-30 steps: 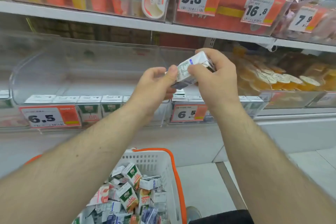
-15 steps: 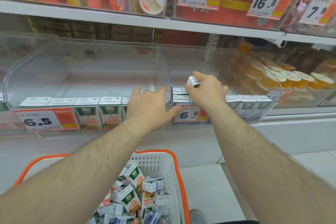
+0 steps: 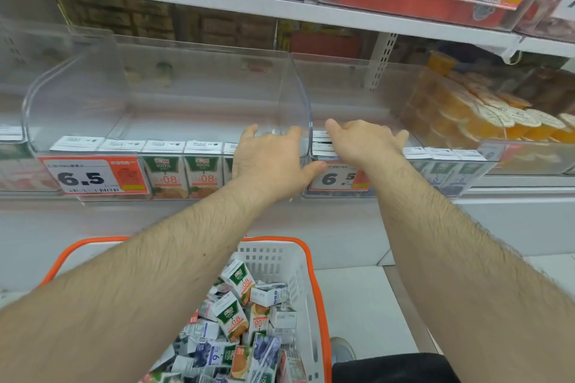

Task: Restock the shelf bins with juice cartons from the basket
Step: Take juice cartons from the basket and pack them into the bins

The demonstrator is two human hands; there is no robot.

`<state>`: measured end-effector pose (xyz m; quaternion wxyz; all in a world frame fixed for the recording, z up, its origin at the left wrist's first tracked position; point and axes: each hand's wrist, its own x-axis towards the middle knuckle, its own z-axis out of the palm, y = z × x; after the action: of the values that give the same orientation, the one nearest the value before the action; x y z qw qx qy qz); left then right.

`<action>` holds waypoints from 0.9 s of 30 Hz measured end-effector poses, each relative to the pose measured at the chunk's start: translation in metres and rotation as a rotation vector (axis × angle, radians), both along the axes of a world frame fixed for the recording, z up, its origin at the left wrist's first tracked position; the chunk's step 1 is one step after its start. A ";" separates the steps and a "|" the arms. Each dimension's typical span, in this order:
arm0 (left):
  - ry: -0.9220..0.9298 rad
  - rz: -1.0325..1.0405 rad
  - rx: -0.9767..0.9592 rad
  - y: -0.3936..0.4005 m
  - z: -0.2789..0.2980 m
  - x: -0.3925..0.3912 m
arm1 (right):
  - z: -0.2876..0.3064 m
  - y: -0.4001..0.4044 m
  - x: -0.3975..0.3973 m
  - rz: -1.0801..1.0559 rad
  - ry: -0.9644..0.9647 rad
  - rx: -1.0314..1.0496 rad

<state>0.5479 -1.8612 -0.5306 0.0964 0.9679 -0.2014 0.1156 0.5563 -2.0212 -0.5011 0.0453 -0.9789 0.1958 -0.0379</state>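
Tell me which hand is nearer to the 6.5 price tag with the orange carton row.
Left. The left hand rests at the front of that bin, just right of the 6.5 price tag. The right hand reaches into the neighbouring bin, farther right.

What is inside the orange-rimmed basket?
The basket holds a loose heap of small juice cartons, green orange-juice ones and blue ones. The left forearm covers its left part, so contents there are hidden.
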 end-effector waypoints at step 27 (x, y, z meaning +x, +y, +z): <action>0.488 0.161 -0.076 0.162 -0.189 -0.130 | -0.208 0.112 -0.106 0.622 0.398 0.130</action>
<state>0.4180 -1.6994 -0.7194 0.1687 0.9757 -0.0902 -0.1066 0.4504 -1.9094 -0.7091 0.0778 -0.9748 -0.1041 0.1814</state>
